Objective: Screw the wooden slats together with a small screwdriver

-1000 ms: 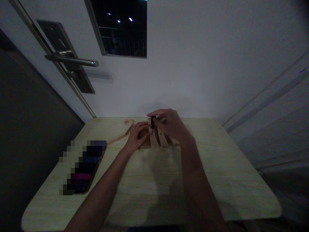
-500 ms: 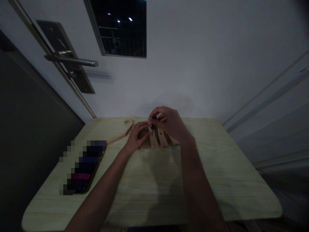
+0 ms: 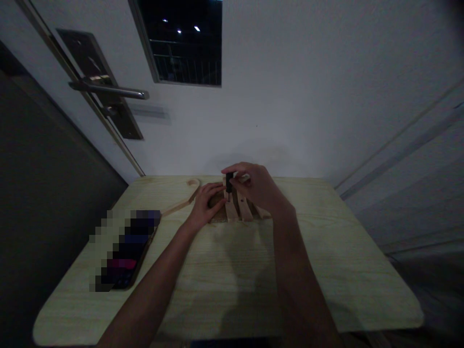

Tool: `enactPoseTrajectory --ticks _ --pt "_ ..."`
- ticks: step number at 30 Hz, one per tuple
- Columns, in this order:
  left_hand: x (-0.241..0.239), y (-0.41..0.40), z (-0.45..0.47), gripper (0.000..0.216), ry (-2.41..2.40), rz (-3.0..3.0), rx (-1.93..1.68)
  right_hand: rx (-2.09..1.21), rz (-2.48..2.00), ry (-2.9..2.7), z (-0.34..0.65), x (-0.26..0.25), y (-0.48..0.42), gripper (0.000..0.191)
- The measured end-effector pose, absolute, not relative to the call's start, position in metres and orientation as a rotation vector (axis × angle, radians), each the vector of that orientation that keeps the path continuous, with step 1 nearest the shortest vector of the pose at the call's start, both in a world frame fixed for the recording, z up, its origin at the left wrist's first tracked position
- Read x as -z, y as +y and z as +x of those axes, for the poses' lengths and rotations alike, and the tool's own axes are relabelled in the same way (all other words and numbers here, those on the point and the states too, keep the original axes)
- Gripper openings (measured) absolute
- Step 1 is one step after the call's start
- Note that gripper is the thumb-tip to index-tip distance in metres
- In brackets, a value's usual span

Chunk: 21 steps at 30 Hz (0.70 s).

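Observation:
My right hand (image 3: pixel 261 186) pinches the black handle of a short screwdriver (image 3: pixel 229 182). It stands nearly upright, its metal shank pointing down at a pale curved wooden strip (image 3: pixel 232 211). Pressed against the left side of that strip and a brown rough-surfaced piece (image 3: pixel 218 216), my left hand (image 3: pixel 205 203) has its fingers stretched out and its thumb spread from them. Beside the first strip lies a second pale strip (image 3: pixel 244 209) with a dark spot on it, perhaps a screw or hole. My right hand and wrist partly cover the strips farther right.
A thin wooden piece with a hooked end (image 3: pixel 177 207) lies left of my left hand. Nearer me on the left is a phone (image 3: pixel 136 251), partly pixelated. The pale table (image 3: pixel 217 290) meets a white door (image 3: pixel 290 96) with a metal handle (image 3: pixel 112 91).
My right index finger has lifted and straightened over the top of the screwdriver, showing more of its handle. The left hand keeps its place on the wooden strip.

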<state>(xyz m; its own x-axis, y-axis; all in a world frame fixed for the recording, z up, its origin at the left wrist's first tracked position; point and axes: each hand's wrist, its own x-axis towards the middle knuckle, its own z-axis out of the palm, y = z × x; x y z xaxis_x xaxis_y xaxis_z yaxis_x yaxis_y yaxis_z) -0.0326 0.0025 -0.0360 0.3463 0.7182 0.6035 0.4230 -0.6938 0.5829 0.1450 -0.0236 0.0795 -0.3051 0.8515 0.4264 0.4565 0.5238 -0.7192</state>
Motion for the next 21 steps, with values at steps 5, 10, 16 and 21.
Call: enactPoseTrajectory --ticks 5,10,16,21 --pt "0.0373 0.0034 -0.0321 0.032 1.030 2.300 -1.265 -0.592 -1.135 -1.929 0.1456 -0.0811 -0.0232 0.023" --pt "0.0366 0.0024 -0.0322 0.033 1.026 2.302 -1.281 -0.547 -1.121 -1.977 0.1469 -0.0797 -0.0212 0.011" --pt "0.0353 0.0009 -0.0323 0.033 1.032 2.300 -1.278 -0.594 -1.062 -1.989 0.1478 -0.0795 -0.0217 0.018" --pt "0.0354 0.0014 -0.0324 0.034 1.043 2.283 -1.255 -0.617 -1.068 -1.999 0.1459 -0.0825 -0.0233 0.018"
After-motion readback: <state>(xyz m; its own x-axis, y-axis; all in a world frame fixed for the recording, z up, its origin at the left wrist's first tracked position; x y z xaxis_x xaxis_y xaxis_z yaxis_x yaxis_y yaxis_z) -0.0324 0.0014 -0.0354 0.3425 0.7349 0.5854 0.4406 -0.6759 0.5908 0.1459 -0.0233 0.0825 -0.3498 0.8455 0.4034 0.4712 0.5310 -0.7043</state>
